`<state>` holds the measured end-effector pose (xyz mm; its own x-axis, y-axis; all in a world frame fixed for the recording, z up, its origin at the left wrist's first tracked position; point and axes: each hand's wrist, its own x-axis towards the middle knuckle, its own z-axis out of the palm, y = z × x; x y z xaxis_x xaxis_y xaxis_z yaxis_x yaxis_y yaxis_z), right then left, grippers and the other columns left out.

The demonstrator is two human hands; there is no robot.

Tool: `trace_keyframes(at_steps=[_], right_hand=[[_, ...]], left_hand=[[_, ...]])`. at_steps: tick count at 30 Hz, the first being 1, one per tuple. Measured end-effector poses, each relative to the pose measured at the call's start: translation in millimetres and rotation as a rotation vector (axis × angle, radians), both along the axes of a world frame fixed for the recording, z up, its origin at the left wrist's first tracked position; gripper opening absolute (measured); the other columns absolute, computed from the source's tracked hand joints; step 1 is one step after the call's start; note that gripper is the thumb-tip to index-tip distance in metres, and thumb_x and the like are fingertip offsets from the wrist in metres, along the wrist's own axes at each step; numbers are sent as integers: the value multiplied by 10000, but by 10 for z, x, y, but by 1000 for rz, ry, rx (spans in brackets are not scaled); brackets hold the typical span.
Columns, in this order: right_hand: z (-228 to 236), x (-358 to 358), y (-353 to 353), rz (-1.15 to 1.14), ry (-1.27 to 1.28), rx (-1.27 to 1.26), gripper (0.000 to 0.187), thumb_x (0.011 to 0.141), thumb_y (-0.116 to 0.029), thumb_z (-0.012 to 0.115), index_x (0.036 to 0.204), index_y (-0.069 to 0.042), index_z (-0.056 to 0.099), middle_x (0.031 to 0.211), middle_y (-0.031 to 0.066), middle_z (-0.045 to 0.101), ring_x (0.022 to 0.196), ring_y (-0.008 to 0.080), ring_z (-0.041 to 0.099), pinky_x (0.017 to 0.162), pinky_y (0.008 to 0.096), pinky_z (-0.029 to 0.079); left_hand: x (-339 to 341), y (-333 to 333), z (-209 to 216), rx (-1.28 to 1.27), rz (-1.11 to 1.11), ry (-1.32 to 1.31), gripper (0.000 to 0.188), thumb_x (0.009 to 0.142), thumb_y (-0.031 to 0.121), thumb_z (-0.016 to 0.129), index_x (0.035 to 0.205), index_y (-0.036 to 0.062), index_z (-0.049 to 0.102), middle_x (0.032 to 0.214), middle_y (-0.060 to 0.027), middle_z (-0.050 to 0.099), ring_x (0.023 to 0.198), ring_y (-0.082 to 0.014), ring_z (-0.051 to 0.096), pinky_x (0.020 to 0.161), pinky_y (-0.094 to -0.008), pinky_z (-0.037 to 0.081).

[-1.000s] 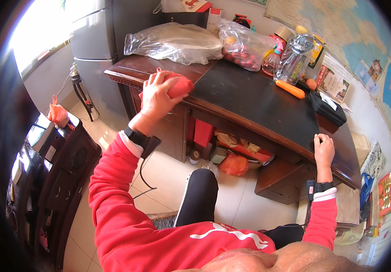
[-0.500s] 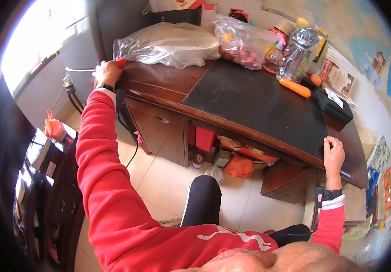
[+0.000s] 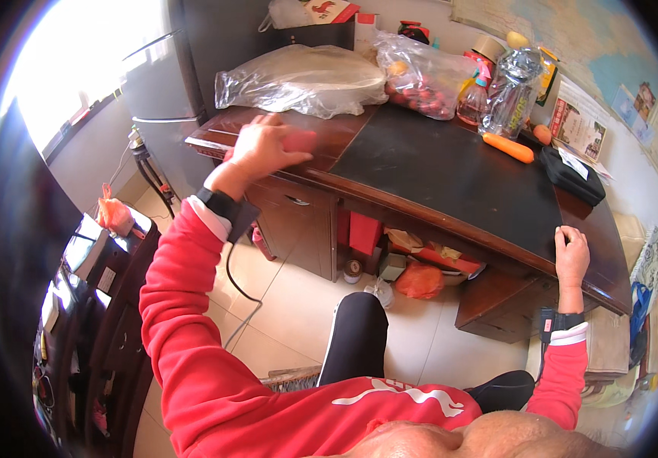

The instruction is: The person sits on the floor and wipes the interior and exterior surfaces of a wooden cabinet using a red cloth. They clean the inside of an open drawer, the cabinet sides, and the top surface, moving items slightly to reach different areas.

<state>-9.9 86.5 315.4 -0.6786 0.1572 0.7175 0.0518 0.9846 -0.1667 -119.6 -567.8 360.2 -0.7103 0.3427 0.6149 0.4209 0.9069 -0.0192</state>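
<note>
My left hand (image 3: 259, 153) is over the left part of the dark wooden desk (image 3: 451, 215), its fingers closed on a red cloth (image 3: 299, 140). Motion smears the cloth, and the palm hides part of it. On the desk's right front edge rests my right hand (image 3: 571, 256), fingers loosely bent and slightly apart, with nothing visible in them. A black inset panel (image 3: 435, 164) covers the middle of the desktop.
Along the desk's back lie a large clear plastic bag (image 3: 306, 76), a bag of red fruit (image 3: 420, 80), a pink-topped spray bottle (image 3: 472, 99) and a clear plastic bottle (image 3: 513, 91). An orange carrot (image 3: 508, 147) and a black case (image 3: 573, 175) lie at right.
My left hand has moved from the desk's far left end rightward and nearer, with the red cloth in it. The right hand stays on the desk edge. The whole view has shifted slightly.
</note>
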Motion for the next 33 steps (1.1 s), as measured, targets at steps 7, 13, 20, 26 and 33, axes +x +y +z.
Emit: trace_keyframes(at_steps=[7, 13, 20, 26, 33], right_hand=[[-29, -24, 84, 34, -9, 21, 192, 987, -218, 682, 999, -38, 747, 1044, 99, 760, 999, 318, 683, 901, 419, 542], [-19, -30, 83, 23, -28, 35, 194, 991, -204, 679, 1022, -22, 740, 1067, 109, 759, 1013, 310, 687, 921, 409, 543], [-3, -7, 48, 21, -22, 47, 166, 987, -174, 682, 1024, -20, 735, 1082, 107, 759, 1022, 308, 686, 925, 407, 545], [-3, -26, 44, 12, -25, 59, 147, 976, -170, 692, 995, -28, 727, 1073, 98, 756, 1019, 308, 685, 914, 412, 548], [-5, -26, 0, -10, -11, 72, 148, 965, -188, 703, 987, -42, 717, 1052, 87, 744, 1009, 310, 679, 907, 412, 548]], left_hand=[[-189, -153, 67, 0, -152, -48, 394, 798, 342, 859, 1143, 165, 790, 1143, -103, 700, 1088, -357, 666, 964, -457, 544], [-771, -1008, 189, 27, 493, -206, 540, 848, 542, 785, 1287, 228, 760, 1263, -135, 703, 1185, -344, 682, 1024, -444, 545], [-1329, -1504, 230, 75, 674, -327, 615, 875, 609, 763, 1372, 251, 707, 1289, -123, 739, 1214, -350, 694, 1033, -483, 560], [-1609, -1721, 161, 212, 646, -371, 624, 886, 579, 768, 1393, 224, 685, 1326, -141, 725, 1207, -350, 704, 1021, -478, 565], [-1392, -1400, 233, 31, 633, -355, 570, 863, 541, 769, 1335, 225, 723, 1275, -133, 748, 1187, -352, 710, 1019, -471, 559]])
